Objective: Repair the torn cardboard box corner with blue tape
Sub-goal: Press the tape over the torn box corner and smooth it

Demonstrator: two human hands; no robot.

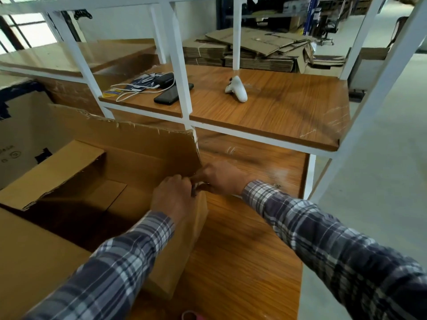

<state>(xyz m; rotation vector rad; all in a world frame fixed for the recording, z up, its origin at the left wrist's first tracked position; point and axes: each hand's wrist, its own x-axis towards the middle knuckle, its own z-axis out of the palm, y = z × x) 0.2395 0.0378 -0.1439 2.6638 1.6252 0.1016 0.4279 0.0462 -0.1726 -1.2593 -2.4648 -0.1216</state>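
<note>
An open brown cardboard box [129, 155] stands on the wooden table [242, 239], its far wall ragged along the top edge. Both hands meet at the box's torn right corner [197, 181]. My left hand [172, 196] pinches the corner from the inside, fingers closed on the cardboard. From the outside my right hand [219, 177] presses against the same corner edge. No blue tape shows at the corner; whether either hand holds tape is hidden. Both arms wear plaid sleeves.
A white-framed wooden shelf [265, 105] behind the box carries a black phone [172, 93], a power bank with white cable [161, 80] and a white controller [238, 88]. Another box with dark tape [20, 125] stands left. Flattened cardboard [254, 49] is stacked beyond. A pink object [191, 315] peeks in at the bottom.
</note>
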